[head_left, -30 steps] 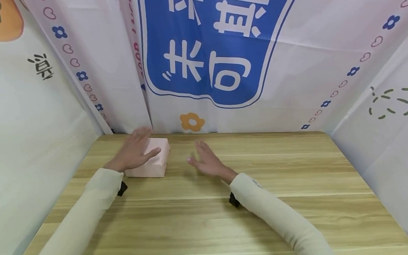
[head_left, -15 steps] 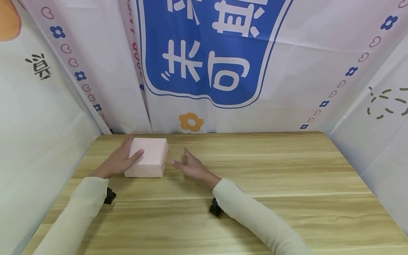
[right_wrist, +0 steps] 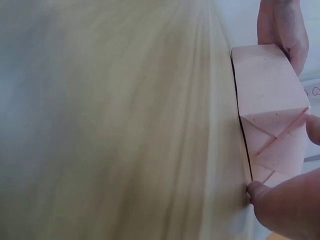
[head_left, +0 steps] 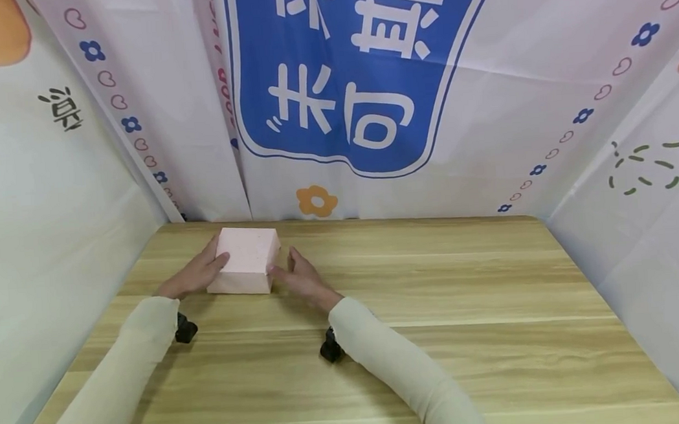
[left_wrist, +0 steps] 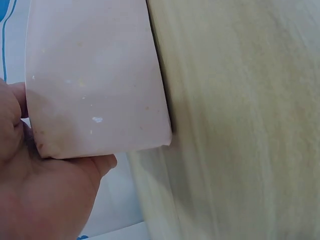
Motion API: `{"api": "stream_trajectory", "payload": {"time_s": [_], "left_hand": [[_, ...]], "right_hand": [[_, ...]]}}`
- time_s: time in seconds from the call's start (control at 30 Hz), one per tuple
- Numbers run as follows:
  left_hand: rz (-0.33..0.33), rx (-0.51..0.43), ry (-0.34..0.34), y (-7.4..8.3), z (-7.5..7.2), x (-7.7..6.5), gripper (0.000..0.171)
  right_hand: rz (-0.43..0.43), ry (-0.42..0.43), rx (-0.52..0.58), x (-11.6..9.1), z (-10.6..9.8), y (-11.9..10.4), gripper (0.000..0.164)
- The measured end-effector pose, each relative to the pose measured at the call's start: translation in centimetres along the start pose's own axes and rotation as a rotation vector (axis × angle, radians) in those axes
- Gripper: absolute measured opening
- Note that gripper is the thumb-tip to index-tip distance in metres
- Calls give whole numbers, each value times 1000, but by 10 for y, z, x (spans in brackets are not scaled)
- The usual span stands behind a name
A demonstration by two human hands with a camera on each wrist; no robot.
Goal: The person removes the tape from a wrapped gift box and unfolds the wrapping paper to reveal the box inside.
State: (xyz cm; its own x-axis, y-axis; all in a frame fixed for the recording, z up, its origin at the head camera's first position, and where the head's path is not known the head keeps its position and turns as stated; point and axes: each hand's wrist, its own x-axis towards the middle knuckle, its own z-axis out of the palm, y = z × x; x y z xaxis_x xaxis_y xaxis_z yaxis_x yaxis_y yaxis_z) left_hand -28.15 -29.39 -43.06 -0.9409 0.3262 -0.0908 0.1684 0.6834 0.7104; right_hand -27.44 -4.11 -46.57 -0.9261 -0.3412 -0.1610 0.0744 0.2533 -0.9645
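A pale pink paper box (head_left: 248,250) with folded flaps on its right side sits near the far left of the wooden table (head_left: 437,284). My left hand (head_left: 197,272) grips its left side, thumb over the top edge and fingers along the side. In the left wrist view the corner of the box (left_wrist: 100,75) lies against that palm. At the other end is my right hand (head_left: 303,278), fingers spread, thumb at the near right edge. In the right wrist view its thumb and a fingertip are close beside the folded flaps (right_wrist: 280,140); contact is hard to tell.
Printed white cloth walls (head_left: 487,144) rise behind the table and on both sides. The back cloth is close behind the box. A small black device (head_left: 331,346) hangs under the right wrist, and another (head_left: 186,328) under the left.
The left hand has come down from over the box to its left side and holds it. The right hand has moved left to the box's right end. The box stays put.
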Motion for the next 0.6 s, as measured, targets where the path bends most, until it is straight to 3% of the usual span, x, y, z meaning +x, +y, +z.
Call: {"api": "stream_trajectory", "payload": {"time_s": [0.27, 0.6], "left_hand": [[-32, -23, 5, 0, 0, -1, 70], [-44, -62, 17, 3, 5, -1, 66]], "right_hand": [[-36, -29, 104, 5, 14, -1, 80], [-22, -35, 169, 8, 21, -4, 69]]}}
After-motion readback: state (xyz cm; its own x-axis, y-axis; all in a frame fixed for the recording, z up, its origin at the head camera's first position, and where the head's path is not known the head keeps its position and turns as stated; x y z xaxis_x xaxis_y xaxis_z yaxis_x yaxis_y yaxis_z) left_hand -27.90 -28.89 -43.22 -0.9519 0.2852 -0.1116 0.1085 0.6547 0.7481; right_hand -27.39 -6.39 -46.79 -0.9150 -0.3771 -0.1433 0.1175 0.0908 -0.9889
